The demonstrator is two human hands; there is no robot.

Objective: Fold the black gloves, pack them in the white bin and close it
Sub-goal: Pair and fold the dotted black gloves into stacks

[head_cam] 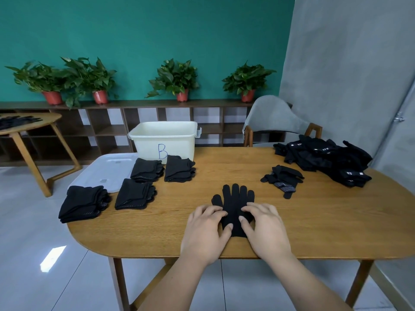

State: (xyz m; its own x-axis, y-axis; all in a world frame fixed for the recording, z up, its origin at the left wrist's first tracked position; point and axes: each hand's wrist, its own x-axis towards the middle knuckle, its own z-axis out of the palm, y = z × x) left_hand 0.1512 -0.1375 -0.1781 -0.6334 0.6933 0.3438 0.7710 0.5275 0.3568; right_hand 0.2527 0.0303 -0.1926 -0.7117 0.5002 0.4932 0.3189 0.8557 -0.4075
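Under both hands, the glove (234, 199) points fingers away.

Single head-worn wide-angle view. Vantage above near edge of desk (314, 232), facing forward and down. Forearms enter from bottom border; left hand (202, 232) and right hand (265, 230) close to lens, low centre. Far desk edge carries white bin (164, 140), mid-distance. Farthest: shelf (125, 104) and green wall (134, 30), filling top. At left and under desk: floor (33, 221). Straight edges bow toward borders.
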